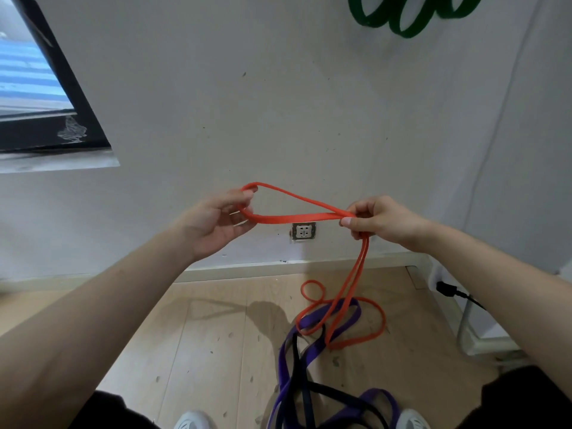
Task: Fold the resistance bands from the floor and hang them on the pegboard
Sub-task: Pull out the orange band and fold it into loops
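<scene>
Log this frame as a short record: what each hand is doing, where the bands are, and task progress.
left hand: holds the loop end of the orange band
right hand: pinches the strands together; the rest trails down to the floor
on floor: purple band and black band, crossed, unfolded
wall: green loops at top edge
progress: orange fold under way, not hung

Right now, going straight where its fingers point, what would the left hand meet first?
Likely the white wall; the left hand, gripping the orange band, has nothing visible in between. Depth is unclear.
</scene>
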Available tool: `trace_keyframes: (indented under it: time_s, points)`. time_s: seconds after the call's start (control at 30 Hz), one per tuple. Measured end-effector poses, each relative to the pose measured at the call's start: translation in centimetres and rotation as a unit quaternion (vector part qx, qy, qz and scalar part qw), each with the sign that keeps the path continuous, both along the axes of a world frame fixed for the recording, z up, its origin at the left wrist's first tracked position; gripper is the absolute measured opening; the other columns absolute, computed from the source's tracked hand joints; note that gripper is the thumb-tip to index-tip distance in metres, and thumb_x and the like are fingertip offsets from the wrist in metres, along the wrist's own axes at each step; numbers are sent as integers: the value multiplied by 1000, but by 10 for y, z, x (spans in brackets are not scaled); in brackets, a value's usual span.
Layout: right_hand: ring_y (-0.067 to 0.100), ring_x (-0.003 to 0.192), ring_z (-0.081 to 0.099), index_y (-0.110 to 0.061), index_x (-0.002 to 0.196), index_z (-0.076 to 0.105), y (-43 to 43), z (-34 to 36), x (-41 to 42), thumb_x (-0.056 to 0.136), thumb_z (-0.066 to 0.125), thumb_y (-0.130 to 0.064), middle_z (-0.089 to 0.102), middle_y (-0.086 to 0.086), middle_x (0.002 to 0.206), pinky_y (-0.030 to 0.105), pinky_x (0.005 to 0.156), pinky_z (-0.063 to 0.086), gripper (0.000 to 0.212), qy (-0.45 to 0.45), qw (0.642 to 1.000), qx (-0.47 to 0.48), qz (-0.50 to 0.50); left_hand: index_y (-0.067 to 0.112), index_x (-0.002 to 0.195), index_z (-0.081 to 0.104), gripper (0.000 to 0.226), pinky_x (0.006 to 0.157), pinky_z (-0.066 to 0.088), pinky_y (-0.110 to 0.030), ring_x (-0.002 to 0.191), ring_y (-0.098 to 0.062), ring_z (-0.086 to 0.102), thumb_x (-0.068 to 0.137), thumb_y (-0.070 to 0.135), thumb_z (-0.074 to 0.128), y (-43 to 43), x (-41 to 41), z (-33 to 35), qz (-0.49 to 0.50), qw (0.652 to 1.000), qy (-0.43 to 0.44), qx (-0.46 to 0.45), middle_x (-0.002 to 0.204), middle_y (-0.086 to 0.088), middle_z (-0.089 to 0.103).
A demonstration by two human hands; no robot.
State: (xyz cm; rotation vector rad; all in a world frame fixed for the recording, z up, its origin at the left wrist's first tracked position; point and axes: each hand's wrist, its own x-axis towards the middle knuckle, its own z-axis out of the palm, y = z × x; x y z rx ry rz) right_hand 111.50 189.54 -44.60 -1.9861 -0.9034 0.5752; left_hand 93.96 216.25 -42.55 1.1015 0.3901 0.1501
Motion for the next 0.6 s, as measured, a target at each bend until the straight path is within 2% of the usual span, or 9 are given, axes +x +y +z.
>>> trace_keyframes:
  time_s: [0.07,0.13,0.2,0.33,0.47,0.6]
  points:
    - [17,73,64,-5,98,74,1,1,-1,96,67,-22,67,9,78,33,78,56,18,-2,1000,2,6,11,109,70,21,71,58,-24,67,-9,58,90,4,62,1,0,-2,21,998,11,64,73,3,59]
    - [16,72,64,-6,97,74,1,2,-2,96,67,-21,67,9,77,30,76,56,16,-6,1000,2,11,11,108,70,23,71,58,-24,69,-10,60,93,-1,59,3,0,-4,27,993,14,118,74,3,63]
    - [15,71,64,-6,97,74,1,2,-2,96,68,-20,67,8,76,28,74,56,15,-14,1000,6,11,9,108,71,25,75,60,-26,75,-12,65,93,-6,57,9,-2,-6,33,987,10,154,84,1,70]
    - [13,70,65,-6,98,75,-1,1,1,94,70,-18,69,6,75,25,70,54,14,-9,1000,20,7,11,111,71,26,75,61,-25,86,-15,73,92,-4,61,21,-10,-9,28,972,12,235,98,-7,75]
    - [12,77,68,-5,101,75,-2,2,0,91,72,-20,73,5,80,26,72,52,17,15,999,14,32,9,110,71,24,75,60,-24,89,-18,74,95,-3,58,24,-12,-7,41,983,-21,178,97,-8,75]
    - [23,88,71,5,110,69,-3,1,-2,90,68,-23,74,14,89,33,83,55,34,130,988,23,75,7,109,70,21,76,61,-25,89,-19,74,98,0,54,23,-8,-3,61,990,-53,117,97,-8,74]
